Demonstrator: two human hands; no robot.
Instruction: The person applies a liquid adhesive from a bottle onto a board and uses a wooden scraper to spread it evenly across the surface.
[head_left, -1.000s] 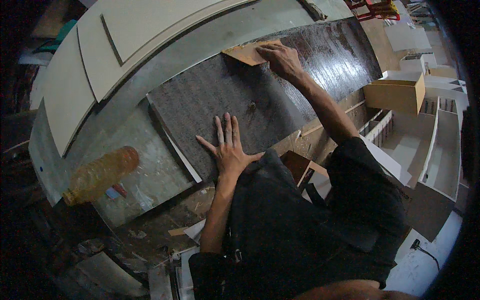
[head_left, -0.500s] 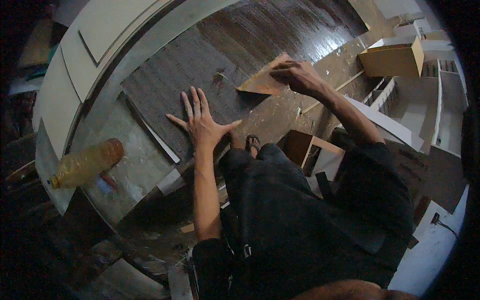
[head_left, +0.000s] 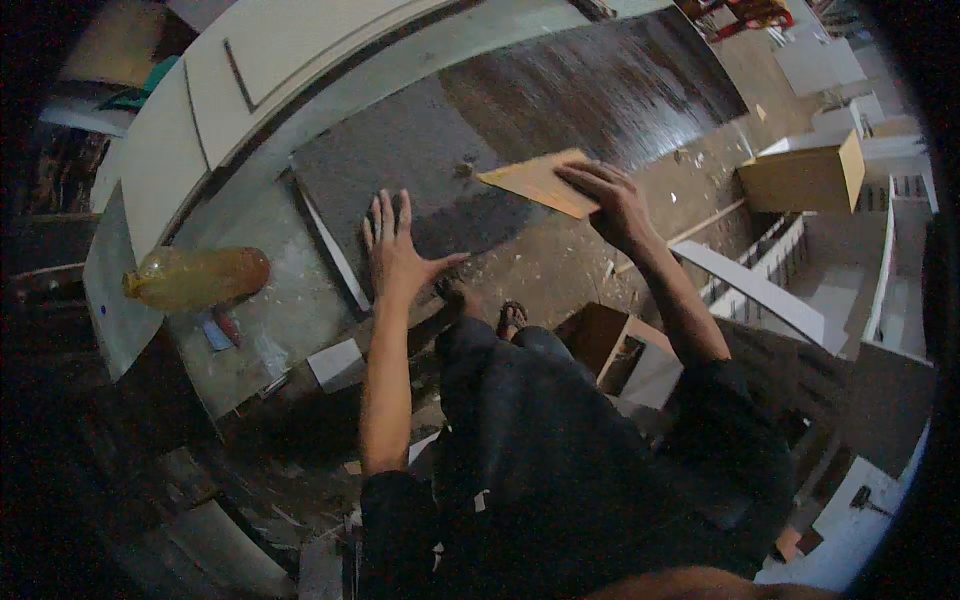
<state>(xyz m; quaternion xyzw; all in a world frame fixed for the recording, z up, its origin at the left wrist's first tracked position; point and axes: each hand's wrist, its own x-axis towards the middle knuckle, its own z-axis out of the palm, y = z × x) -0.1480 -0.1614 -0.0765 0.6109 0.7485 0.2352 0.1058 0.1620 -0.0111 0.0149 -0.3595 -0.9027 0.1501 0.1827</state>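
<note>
A long dark sheet (head_left: 370, 150) lies on a pale work surface; its far right part is streaked and glossy, its left part matte. My left hand (head_left: 397, 255) is spread over the sheet's near edge, fingers apart, holding nothing. In my right hand (head_left: 615, 205) is a thin tan triangular piece (head_left: 540, 182), gripped at its right side. The piece's pointed left end reaches over the near side of the sheet, close to a small dark clump (head_left: 466, 167). Whether the piece touches the sheet I cannot tell.
A yellowish plastic bottle (head_left: 200, 278) lies on its side at the left. Large cream panels (head_left: 150, 190) stand beyond it. Open brown boxes (head_left: 800, 178) and white cabinet frames (head_left: 820, 245) crowd the right. Another brown box (head_left: 597, 345) sits near my legs. Scraps litter the floor.
The whole view has shifted, with the bottle and sheet appearing farther right. The tan piece shows more of its face, and its tip lies nearer the dark clump. My left hand remains spread.
</note>
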